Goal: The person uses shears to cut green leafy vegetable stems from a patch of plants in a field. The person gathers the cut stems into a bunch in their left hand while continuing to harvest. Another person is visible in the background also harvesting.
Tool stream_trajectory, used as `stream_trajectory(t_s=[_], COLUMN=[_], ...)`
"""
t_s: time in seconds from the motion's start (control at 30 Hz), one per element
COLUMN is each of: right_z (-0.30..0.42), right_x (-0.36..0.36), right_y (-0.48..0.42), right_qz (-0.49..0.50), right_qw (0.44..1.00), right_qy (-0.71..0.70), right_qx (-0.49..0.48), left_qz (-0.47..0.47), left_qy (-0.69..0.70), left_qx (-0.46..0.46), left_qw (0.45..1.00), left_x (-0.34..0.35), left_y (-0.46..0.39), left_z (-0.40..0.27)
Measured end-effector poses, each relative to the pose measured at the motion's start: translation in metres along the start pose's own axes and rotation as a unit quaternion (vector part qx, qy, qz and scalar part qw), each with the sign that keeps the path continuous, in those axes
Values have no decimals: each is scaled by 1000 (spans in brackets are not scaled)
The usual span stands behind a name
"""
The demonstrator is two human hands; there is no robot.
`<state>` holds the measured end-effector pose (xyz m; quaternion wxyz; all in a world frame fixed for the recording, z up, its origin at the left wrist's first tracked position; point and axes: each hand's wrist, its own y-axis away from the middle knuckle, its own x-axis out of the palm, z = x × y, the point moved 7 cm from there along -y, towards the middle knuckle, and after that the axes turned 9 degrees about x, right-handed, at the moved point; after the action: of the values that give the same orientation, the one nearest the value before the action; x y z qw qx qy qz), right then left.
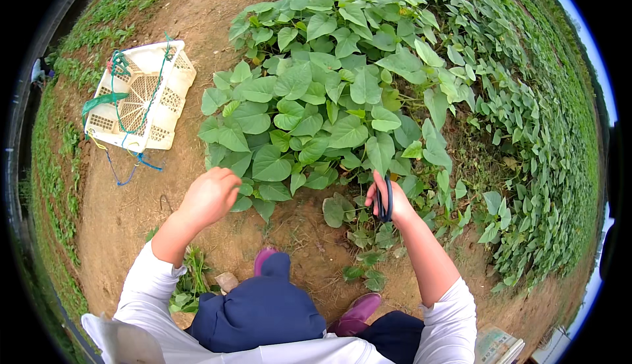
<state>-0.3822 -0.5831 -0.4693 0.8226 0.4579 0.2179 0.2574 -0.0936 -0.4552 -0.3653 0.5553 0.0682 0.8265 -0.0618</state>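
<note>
A dense bed of sweet potato vines (296, 117) with broad heart-shaped leaves fills the middle of the view. My right hand (399, 203) grips scissors (388, 200) by their black loop handles at the bed's near edge. Leaves hide the blades, or they point out of sight. Over the bed's near left corner, close to the outer leaves, is my left hand (210, 193). Its fingers are curled under, so whether it holds anything is hidden. A bundle of cut green stems (197, 267) lies on the soil below my left forearm.
On the dirt path (217, 8) at left stands a white plastic crate (170, 102) strung with green and blue cord. Purple boots (356, 312) are on my feet. A stone (227, 281) lies beside the cut stems. At lower right are a printed box (496, 346) and more vines (533, 166).
</note>
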Motion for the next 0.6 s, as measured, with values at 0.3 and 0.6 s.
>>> stream_trajectory(t_s=[0.3, 0.6], right_z=[41, -6], right_x=[-63, -39], right_y=[-13, 16], right_qz=[-93, -114], right_qw=[990, 958], right_qy=[-79, -248], right_qx=[-65, -83], left_qz=[-9, 55], left_qy=[-68, -239], left_qx=[621, 440], left_qw=[781, 864], left_x=[107, 109], left_y=[-167, -254], left_z=[-154, -58])
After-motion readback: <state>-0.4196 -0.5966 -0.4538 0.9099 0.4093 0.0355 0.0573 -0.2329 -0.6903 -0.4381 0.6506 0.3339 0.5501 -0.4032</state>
